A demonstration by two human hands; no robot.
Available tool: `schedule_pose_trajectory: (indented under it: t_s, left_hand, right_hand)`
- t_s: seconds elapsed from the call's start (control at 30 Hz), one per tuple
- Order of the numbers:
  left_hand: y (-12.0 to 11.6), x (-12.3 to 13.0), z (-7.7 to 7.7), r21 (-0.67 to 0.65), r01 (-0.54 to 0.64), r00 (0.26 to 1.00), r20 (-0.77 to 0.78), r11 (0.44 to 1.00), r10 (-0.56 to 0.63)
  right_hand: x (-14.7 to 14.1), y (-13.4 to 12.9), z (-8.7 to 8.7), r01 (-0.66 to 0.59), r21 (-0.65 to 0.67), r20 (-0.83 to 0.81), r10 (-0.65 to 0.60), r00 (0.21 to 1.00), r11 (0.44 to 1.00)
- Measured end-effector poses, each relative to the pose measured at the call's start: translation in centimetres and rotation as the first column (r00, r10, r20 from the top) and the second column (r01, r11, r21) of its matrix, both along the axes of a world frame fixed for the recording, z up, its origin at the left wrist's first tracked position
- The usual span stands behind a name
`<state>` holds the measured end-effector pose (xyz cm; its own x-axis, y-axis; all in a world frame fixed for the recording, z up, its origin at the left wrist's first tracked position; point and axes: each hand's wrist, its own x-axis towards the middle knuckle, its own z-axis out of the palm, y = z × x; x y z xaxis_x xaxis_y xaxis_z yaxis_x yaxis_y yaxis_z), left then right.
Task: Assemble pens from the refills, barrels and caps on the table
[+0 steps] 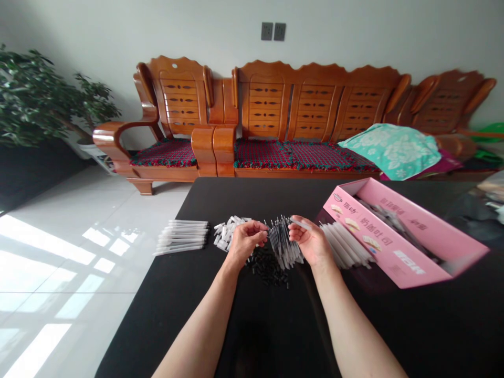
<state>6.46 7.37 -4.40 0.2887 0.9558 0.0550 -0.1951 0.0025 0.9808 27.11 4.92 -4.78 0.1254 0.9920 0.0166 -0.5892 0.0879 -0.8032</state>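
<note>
My left hand (248,240) is closed in a pinch on a thin refill whose tip points toward the right. In my right hand (309,241) a translucent white tube (301,224) is held between thumb and fingers. Thin dark refills (281,244) lie in a pile between the hands. Small black pieces (268,266) are heaped just below, nearer to me. Short white pieces (226,233) lie behind and left of my left hand. Translucent tubes (344,244) lie right of my right hand. White pens (183,236) form a row at the left.
A pink box (397,249) with dark contents stands on the black table (275,325) at the right. Behind it are a wooden sofa (315,100) and a turquoise cloth (394,149). Plastic bags sit at the right edge. A potted plant (43,105) is at the far left.
</note>
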Motion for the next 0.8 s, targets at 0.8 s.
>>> schedule_pose_trajectory:
  t_s: [0.8]
  left_hand:
    - [-1.1,0.6,0.4,-0.12,0.186,0.973,0.164,0.975,-0.165]
  right_hand:
    - [-0.2,0.1,-0.4,0.079,-0.017,0.007,-0.078,0.997,0.997]
